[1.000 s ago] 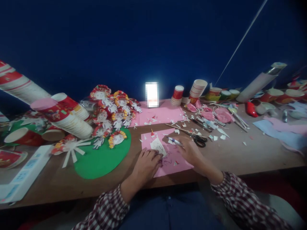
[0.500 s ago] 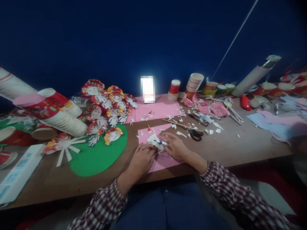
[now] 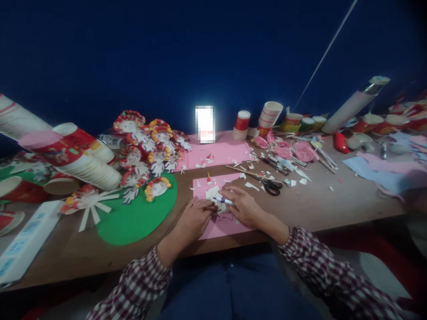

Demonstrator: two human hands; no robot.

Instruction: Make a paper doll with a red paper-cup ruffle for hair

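Observation:
My right hand [image 3: 245, 205] grips a white marker with a blue band [image 3: 224, 201], its tip pointing left over a small white paper piece [image 3: 213, 193]. At the left edge of that piece, my left hand [image 3: 196, 215] has its fingers closed together and holds the paper down. Both hands rest over a pink foam sheet [image 3: 213, 231] with dark scribbles on it. A small red-and-yellow pointed bit [image 3: 209, 179] lies just beyond the paper. Part of the white piece is hidden by my fingers.
Black-handled scissors [image 3: 272, 186] lie right of the sheet among paper scraps. Decorated paper dolls [image 3: 160, 153] and a green sheet [image 3: 140, 226] are at left, beside stacked paper cups [image 3: 96, 166]. A bright blurred screen [image 3: 205, 124] stands at the back.
My left hand has shifted slightly left and down. The pink sheet has turned a little under the hands. The marker lies at a slightly different angle, still in my right hand.

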